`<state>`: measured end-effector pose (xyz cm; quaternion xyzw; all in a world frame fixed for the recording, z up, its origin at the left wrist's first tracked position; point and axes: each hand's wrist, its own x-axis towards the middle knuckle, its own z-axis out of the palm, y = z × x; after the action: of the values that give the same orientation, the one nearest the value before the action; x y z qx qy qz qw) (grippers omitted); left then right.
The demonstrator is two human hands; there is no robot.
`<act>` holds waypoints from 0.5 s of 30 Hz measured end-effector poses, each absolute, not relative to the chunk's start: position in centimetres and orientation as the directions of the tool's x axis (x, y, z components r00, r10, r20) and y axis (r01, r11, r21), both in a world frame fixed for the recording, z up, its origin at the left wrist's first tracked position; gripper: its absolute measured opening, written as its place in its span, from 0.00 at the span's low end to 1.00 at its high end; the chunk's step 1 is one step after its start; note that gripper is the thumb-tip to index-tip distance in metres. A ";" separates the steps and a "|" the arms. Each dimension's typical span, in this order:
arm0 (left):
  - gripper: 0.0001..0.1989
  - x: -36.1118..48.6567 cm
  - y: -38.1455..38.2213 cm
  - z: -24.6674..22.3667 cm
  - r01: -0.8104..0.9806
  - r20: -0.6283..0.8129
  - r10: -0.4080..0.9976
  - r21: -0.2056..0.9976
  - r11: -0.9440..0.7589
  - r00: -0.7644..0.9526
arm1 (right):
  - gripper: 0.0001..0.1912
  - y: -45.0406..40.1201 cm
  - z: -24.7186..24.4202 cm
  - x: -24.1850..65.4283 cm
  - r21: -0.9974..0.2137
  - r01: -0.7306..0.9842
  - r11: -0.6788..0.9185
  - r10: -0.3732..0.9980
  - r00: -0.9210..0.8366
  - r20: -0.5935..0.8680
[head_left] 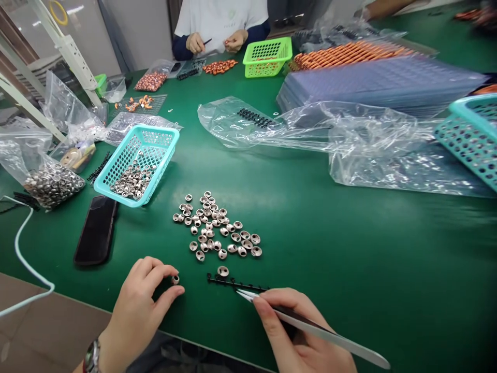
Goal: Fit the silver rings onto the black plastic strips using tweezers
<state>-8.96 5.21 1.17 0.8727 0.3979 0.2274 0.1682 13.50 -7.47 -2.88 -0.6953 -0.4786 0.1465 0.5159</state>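
Between the thumb and forefinger of my left hand (142, 300) is a small silver ring-like part (175, 280). My right hand (298, 331) grips metal tweezers (330, 336), whose pale tips touch or nearly touch a thin black strip (233, 283) with small pegs. Just above the strip lies one silver part (222, 271), apart from a loose group of silver parts (209, 225) on the green table (349, 248). A turquoise basket (165, 168) holding more silver parts stands beyond my left hand.
A black phone (95, 230) and a bag of silver parts (54, 184) lie at left. Clear plastic film (368, 145) stretches across the right, before stacked trays (368, 85). Another turquoise basket (471, 137) is at right. Opposite, a person (223, 20) works beside a green basket (267, 70).
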 end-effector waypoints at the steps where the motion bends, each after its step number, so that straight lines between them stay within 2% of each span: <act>1: 0.05 -8.8 5.2 1.1 0.609 0.264 0.763 0.475 -0.635 0.589 | 0.05 -7.5 -2.9 13.5 -0.859 0.512 -0.008 0.819 0.496 0.288; 6: 0.07 -8.3 5.3 0.9 0.588 0.277 0.749 0.482 -0.650 0.601 | 0.06 -7.4 -2.6 13.5 -0.886 0.464 0.015 0.828 0.491 0.271; 11: 0.07 -8.5 5.1 0.9 0.563 0.298 0.731 0.485 -0.669 0.613 | 0.08 -7.3 -2.6 12.9 -0.927 0.375 -0.027 0.800 0.564 0.205; 15: 0.09 -8.4 4.8 0.6 0.538 0.314 0.736 0.523 -0.661 0.599 | 0.09 -7.3 -2.8 12.9 -0.924 0.379 -0.054 0.798 0.573 0.188</act>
<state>-8.36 4.81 0.65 0.8737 0.3645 0.2596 0.1908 12.86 -7.33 -2.76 -0.7001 -0.4200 0.1925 0.5444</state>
